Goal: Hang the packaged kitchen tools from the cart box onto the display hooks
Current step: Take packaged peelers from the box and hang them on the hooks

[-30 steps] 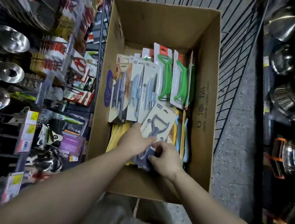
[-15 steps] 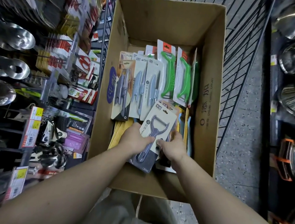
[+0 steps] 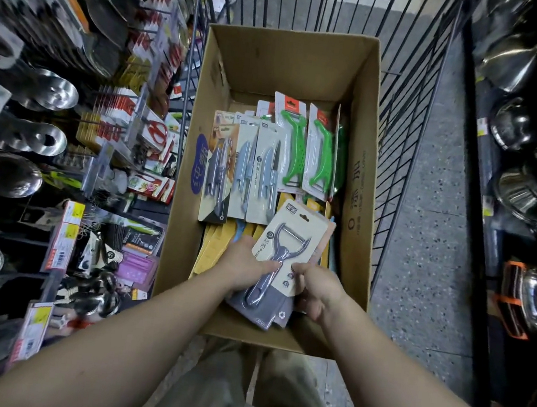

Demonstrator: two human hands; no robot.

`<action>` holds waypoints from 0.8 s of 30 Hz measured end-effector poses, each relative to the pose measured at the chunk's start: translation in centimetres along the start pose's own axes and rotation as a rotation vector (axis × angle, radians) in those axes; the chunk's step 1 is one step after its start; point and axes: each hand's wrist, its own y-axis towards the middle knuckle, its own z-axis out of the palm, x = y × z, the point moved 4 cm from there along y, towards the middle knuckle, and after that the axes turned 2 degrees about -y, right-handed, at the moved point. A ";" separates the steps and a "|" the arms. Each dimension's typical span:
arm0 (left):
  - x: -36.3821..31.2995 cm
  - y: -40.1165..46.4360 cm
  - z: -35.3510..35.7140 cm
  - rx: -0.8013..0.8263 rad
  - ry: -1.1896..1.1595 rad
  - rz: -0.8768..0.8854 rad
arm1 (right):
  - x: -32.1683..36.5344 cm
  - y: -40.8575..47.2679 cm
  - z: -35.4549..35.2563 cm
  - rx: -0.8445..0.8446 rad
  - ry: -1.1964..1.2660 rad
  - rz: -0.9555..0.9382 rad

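A cardboard box (image 3: 361, 181) stands in a wire cart and holds carded kitchen tools. Over its near end both hands hold a small stack of grey Y-peeler packs (image 3: 282, 259). My left hand (image 3: 244, 263) grips the stack's left edge, thumb on the front card. My right hand (image 3: 316, 288) grips its right edge. Deeper in the box stand carded grey-blue knives (image 3: 253, 174) and green peelers (image 3: 307, 150). Yellow-backed packs (image 3: 217, 248) lie under the hands. The display hooks (image 3: 114, 123) with hanging goods are on the left.
The cart's black wire sides (image 3: 406, 118) surround the box. Steel ladles and strainers (image 3: 41, 138) hang far left, price tags (image 3: 63, 235) below them. Steel pots (image 3: 529, 188) fill the dark shelves on the right. Speckled floor (image 3: 423, 256) runs between cart and right shelf.
Both hands have lifted the grey peeler stack up from the box's near end and drawn it a little toward me. The right hand has shifted its grip on the stack's right edge.
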 end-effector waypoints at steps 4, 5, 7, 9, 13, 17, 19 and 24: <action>-1.1 -1.3 0.0 -0.018 -0.031 0.038 | 1.6 -1.3 -0.5 0.013 0.063 -0.081; -1.3 -1.7 -0.2 -0.034 -0.053 0.041 | 2.2 -1.6 -0.5 0.016 0.054 -0.112; -1.8 -2.7 -0.7 -0.093 -0.095 0.054 | 3.3 -2.3 -0.4 0.038 0.010 -0.178; -2.7 -4.2 -1.5 -0.151 -0.140 0.068 | 4.3 -3.1 -0.4 0.065 -0.062 -0.250; -3.6 -7.9 -2.8 -0.245 -0.261 0.071 | 6.1 -5.5 -0.8 0.178 -0.171 -0.371; -3.2 -11.6 -3.7 -0.373 -0.429 0.108 | 7.2 -8.6 -1.2 0.270 -0.252 -0.471; -2.3 -13.2 -4.1 -0.444 -0.492 0.121 | 7.3 -9.7 -0.7 0.307 -0.335 -0.533; -0.2 -18.5 -4.8 -0.619 -0.647 0.152 | 7.3 -12.9 2.6 0.434 -0.495 -0.607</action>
